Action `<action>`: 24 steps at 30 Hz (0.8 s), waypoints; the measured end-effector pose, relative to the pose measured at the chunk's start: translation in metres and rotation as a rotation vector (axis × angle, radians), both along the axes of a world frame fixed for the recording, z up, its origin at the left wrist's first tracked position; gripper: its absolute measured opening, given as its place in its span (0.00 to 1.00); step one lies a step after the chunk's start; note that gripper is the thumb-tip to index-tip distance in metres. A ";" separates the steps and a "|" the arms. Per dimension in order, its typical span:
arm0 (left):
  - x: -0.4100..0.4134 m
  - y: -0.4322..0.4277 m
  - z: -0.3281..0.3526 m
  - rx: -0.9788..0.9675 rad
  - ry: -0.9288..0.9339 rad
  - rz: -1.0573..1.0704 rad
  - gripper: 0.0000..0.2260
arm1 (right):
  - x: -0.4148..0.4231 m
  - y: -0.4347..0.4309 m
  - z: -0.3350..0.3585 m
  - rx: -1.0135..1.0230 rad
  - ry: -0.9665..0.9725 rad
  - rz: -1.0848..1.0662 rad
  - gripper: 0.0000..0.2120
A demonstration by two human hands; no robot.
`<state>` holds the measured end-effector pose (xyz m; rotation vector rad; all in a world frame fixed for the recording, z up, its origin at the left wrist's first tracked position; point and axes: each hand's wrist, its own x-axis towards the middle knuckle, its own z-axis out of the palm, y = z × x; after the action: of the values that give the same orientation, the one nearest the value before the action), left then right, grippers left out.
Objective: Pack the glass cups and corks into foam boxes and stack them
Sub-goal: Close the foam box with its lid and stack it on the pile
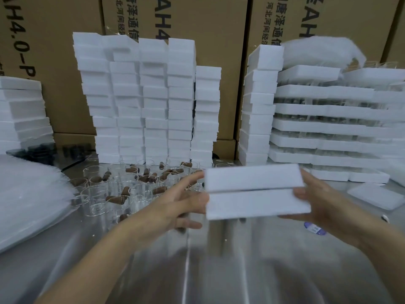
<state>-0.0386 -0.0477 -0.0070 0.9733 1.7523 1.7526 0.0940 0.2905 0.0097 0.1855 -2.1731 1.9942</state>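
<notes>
A closed white foam box (pixel 256 190), two halves with a seam between them, hangs above the steel table (pixel 197 270) at centre right. My left hand (pixel 177 202) holds its left end, fingers curled behind and under it. My right hand (pixel 315 202) grips its right end, thumb on the front and fingers beneath. To the left of the box stand several clear glass cups (pixel 96 198) with brown corks (pixel 117 199) lying among them.
Tall stacks of white foam boxes (pixel 151 99) rise behind the cups, with more stacks at the left edge (pixel 22 110) and right (pixel 258 106). Foam trays of glassware (pixel 328 128) are piled far right. Plastic sheeting (pixel 28 194) covers the left. Cardboard cartons (pixel 208 29) form the back wall.
</notes>
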 end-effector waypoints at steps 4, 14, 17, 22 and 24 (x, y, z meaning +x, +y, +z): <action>0.002 0.010 -0.007 0.128 -0.072 0.156 0.33 | 0.004 0.025 -0.003 -0.227 0.116 -0.263 0.27; 0.017 0.024 -0.020 0.023 0.017 0.163 0.21 | 0.000 0.042 -0.061 0.416 0.046 -0.858 0.32; 0.023 0.029 -0.022 -0.072 0.093 0.208 0.13 | -0.021 0.040 -0.070 0.612 0.000 -0.854 0.34; 0.032 0.042 -0.034 -0.211 0.329 0.211 0.05 | -0.063 0.041 -0.071 0.678 -0.036 -0.890 0.35; 0.031 0.046 -0.036 -0.236 0.362 0.198 0.05 | -0.081 0.042 -0.070 0.688 -0.032 -0.878 0.35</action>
<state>-0.0072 -0.0014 -0.0435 1.0953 2.2937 1.5011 0.0128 0.3326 -0.0599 -0.6065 -2.2731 0.7674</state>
